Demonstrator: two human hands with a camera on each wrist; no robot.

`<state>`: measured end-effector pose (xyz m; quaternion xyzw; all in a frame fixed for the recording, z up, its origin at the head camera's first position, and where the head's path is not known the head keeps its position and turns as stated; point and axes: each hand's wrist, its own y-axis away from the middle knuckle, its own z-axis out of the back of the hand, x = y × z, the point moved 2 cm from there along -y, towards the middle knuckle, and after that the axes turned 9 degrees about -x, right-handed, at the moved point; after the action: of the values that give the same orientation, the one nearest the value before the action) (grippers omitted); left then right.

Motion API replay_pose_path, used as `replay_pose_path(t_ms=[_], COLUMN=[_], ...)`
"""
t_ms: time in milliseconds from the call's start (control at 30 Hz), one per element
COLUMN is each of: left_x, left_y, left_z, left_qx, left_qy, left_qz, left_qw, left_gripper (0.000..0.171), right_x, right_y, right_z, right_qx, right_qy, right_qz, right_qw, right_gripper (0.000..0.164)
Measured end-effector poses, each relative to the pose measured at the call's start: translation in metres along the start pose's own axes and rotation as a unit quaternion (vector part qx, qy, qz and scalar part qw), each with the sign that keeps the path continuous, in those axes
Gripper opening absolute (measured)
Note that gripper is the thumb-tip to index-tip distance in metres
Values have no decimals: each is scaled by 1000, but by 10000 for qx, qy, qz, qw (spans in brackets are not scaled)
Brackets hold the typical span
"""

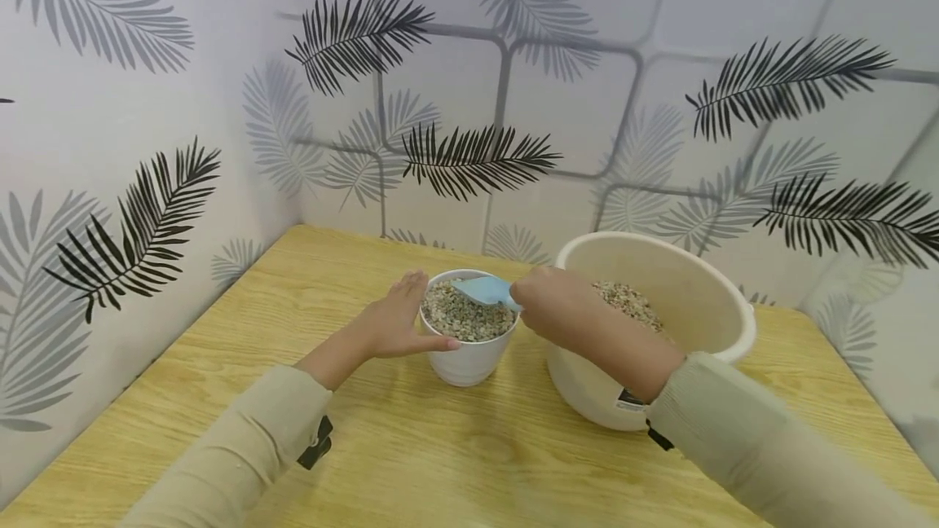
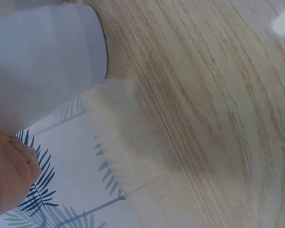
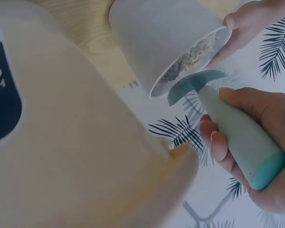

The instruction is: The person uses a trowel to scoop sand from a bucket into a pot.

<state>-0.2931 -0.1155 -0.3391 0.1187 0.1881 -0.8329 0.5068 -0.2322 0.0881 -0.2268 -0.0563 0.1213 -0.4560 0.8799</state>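
Observation:
A white pot (image 1: 465, 361) full of small mixed gravel (image 1: 469, 318) stands on the wooden table. My left hand (image 1: 396, 320) rests against its left side, thumb stretched along the near rim and fingers at the far left rim. My right hand (image 1: 553, 304) grips a small hand trowel by its pale handle (image 3: 242, 133), which ends in teal. The trowel's blue blade (image 1: 484, 290) lies flat over the gravel inside the rim. In the right wrist view, the curved blade (image 3: 197, 84) shows edge-on at the pot's mouth.
A large cream tub (image 1: 704, 283) stands close to the pot's right, with more gravel (image 1: 627, 304) inside and my right forearm across its near rim. Behind the wooden table (image 1: 455, 463) rises a leaf-patterned wall (image 1: 557, 121); another wall closes the left side.

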Motion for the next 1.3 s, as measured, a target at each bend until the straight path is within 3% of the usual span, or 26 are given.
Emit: replay_pose_path(t_ms=[133, 233, 433, 633, 800, 900, 1100, 1300], left_x=[1, 0, -2, 0, -1, -1, 2, 2], left_y=[1, 2, 1, 0, 1, 0, 1, 2], left_z=[-1, 0, 2, 0, 0, 1, -1, 0], left_qx=[3, -39, -58, -21, 3, -7, 14, 7], left_qy=[49, 76, 57, 80, 93, 105, 100, 60], left_qz=[0, -44, -69, -96, -62, -47, -18, -17], left_qw=[10000, 10000, 9999, 9999, 9999, 9999, 9999, 10000], left_gripper=[113, 112, 110, 112, 112, 115, 121, 113], right_x=[5, 9, 15, 6, 2, 2, 3, -3], right_y=[-4, 1, 18, 27, 33, 33, 26, 30], right_z=[-9, -8, 4, 11, 12, 6, -3, 11], right_qx=[352, 229, -26, -418, -751, -852, -810, -634], right_qy=[15, 52, -1, 67, 570, 775, 971, 854], right_qz=[-415, -313, 170, 646, 1367, 1595, 1507, 1241], right_qw=[9985, 9992, 9999, 9970, 9861, 9804, 9805, 9866], right_gripper=[15, 17, 17, 18, 17, 17, 15, 23])
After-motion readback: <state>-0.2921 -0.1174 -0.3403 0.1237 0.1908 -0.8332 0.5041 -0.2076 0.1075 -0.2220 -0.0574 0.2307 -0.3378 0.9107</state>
